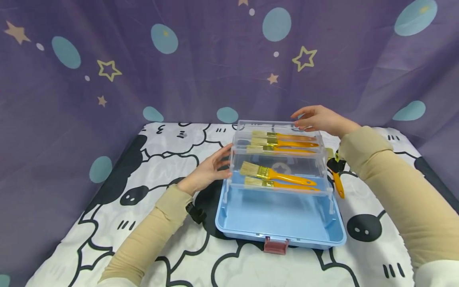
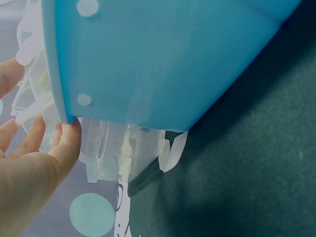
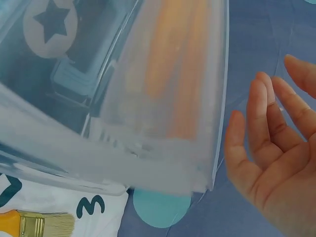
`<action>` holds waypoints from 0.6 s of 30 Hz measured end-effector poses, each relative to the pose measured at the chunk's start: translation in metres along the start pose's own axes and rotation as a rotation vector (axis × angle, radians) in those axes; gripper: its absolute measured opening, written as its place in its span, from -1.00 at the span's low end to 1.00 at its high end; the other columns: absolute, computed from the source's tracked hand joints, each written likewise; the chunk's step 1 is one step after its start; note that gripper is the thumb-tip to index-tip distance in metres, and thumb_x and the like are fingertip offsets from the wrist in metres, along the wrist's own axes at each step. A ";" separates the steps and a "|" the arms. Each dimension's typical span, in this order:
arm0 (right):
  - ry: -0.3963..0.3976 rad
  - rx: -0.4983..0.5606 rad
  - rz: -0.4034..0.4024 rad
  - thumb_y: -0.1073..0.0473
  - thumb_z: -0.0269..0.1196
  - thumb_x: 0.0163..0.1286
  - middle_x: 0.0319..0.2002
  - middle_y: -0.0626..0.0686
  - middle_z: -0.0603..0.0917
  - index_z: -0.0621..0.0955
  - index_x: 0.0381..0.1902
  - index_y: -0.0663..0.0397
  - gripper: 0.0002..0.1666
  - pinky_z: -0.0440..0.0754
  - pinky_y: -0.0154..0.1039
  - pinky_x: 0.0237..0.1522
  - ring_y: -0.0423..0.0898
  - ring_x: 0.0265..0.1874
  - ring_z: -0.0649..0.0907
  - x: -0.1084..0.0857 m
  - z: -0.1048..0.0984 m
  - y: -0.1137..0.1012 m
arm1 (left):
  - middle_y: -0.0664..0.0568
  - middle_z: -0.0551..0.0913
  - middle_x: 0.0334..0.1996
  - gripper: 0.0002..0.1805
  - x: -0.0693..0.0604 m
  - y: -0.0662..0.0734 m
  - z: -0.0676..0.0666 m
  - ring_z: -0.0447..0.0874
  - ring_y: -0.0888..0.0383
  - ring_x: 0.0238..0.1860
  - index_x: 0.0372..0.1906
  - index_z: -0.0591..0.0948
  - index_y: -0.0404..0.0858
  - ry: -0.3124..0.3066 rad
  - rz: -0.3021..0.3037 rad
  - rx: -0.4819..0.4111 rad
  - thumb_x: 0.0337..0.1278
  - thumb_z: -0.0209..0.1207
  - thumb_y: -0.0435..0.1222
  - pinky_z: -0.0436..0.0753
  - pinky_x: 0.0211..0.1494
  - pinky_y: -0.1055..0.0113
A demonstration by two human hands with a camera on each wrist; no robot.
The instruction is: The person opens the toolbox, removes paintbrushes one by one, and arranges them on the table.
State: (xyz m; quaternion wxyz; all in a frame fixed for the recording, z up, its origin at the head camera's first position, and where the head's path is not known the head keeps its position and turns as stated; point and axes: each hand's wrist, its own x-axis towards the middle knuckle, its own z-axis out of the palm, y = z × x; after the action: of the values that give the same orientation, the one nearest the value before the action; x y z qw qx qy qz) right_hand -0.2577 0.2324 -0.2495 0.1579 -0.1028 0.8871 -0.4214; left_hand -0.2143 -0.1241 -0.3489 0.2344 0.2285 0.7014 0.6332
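A light blue box [image 1: 279, 211] with a pink latch [image 1: 275, 246] stands on the patterned cloth. Clear trays [image 1: 234, 161] rise over its back half, holding several yellow-handled brushes [image 1: 287, 177]. My left hand [image 1: 211, 169] touches the left side of the trays; in the left wrist view its fingers [image 2: 71, 140] lie at the box edge [image 2: 58, 74]. Over the back right corner of the upper tray hovers my right hand [image 1: 319, 119], fingers loosely bent. The right wrist view shows the right hand [image 3: 276, 148] apart from the clear tray [image 3: 163, 163], holding nothing.
Right of the box, partly behind the right sleeve, another yellow-handled brush [image 1: 338, 185] lies on the cloth [image 1: 172, 235]. A purple curtain [image 1: 215, 79] with stars and blue ovals hangs behind the table.
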 end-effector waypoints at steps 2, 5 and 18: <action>-0.008 -0.015 0.002 0.07 0.11 0.44 0.22 0.28 0.43 0.38 0.30 0.17 -0.46 0.43 0.10 0.24 0.15 0.14 0.48 0.004 0.002 0.000 | -0.10 -0.03 0.48 -0.03 -0.001 0.000 0.000 0.06 -0.15 0.43 0.52 -0.08 0.00 0.006 -0.005 -0.001 0.14 0.16 -0.55 0.28 0.41 0.00; -0.024 -0.047 0.012 0.10 0.10 0.44 0.24 0.31 0.41 0.38 0.29 0.20 -0.47 0.42 0.11 0.25 0.19 0.17 0.47 0.009 0.004 0.001 | -0.10 -0.03 0.48 -0.03 -0.001 0.000 0.000 0.07 -0.15 0.43 0.52 -0.07 0.01 0.008 -0.005 0.004 0.15 0.16 -0.54 0.29 0.41 0.01; -0.017 -0.226 -0.046 0.19 0.16 0.40 0.09 0.29 0.53 0.47 0.22 0.20 -0.54 0.56 0.03 0.07 0.11 -0.01 0.56 0.024 0.015 0.002 | -0.07 -0.03 0.49 -0.04 -0.002 0.001 0.001 0.06 -0.13 0.43 0.52 -0.06 0.02 0.003 -0.002 -0.006 0.14 0.17 -0.53 0.30 0.41 0.04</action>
State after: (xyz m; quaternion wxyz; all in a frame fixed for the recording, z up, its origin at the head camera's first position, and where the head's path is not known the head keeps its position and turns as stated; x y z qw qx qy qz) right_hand -0.2746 0.2159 -0.2645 0.1432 -0.1439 0.9249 -0.3216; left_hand -0.2124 -0.1243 -0.3484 0.2347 0.2261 0.7002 0.6353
